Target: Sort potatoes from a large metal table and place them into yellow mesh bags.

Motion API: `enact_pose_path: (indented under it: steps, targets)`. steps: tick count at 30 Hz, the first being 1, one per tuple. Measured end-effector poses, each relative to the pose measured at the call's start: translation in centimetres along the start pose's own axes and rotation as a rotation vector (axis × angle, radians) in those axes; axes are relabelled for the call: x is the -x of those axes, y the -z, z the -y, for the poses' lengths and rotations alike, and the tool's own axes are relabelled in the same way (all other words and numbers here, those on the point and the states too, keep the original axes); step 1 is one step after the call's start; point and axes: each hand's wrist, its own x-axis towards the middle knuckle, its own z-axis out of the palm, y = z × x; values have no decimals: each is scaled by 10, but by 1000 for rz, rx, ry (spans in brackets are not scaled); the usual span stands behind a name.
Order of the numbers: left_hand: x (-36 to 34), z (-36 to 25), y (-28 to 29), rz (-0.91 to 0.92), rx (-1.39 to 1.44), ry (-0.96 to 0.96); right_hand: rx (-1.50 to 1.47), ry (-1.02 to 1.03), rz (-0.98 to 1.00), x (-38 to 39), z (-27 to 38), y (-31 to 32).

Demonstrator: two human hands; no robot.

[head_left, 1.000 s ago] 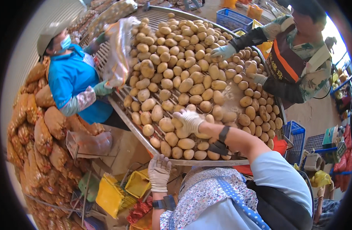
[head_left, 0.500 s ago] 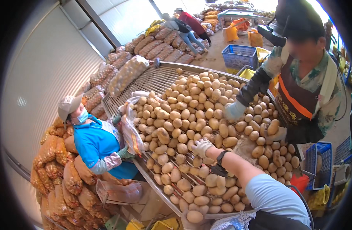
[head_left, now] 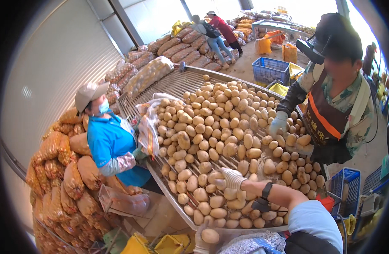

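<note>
My left hand (head_left: 199,240), in a pale glove at the lower edge, is closed round a potato (head_left: 210,236). My right hand (head_left: 233,179), in a whitish knitted glove, reaches over the near part of a potato heap (head_left: 220,106). Its fingers point left and lie apart, just over the potatoes, with nothing seen in them. The potatoes lie on a slatted metal sorting table (head_left: 150,94). Across from me at the right, a person in a dark apron has both gloved hands (head_left: 280,122) among potatoes. At the left, a person in blue holds a mesh sack (head_left: 148,131) against the table edge.
Full potato sacks (head_left: 54,178) are piled at the left, with more sacks (head_left: 177,48) behind. A long filled sack (head_left: 150,76) lies at the table's far end. Blue crates (head_left: 270,70) stand beyond the table and at the right. Two people bend over the far sacks.
My right hand has shifted slightly nearer, and its fingers have lifted from the potatoes. My left hand still holds a potato. The aproned person's gloved hand has moved nearer their other hand. My view has shifted.
</note>
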Motion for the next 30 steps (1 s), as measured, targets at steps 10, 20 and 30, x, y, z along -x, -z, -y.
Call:
enact_pose_path:
  steps: [10,20,30]
  targets:
    - [49,-19,19,-31,134,-218,622,388,409,92,127,-132]
    - [140,-54,214,-256,160,-557,-49,95,174,129,105,-170]
    - [93,-124,284,-832,702,-402,27,15,-124,110,47,-104]
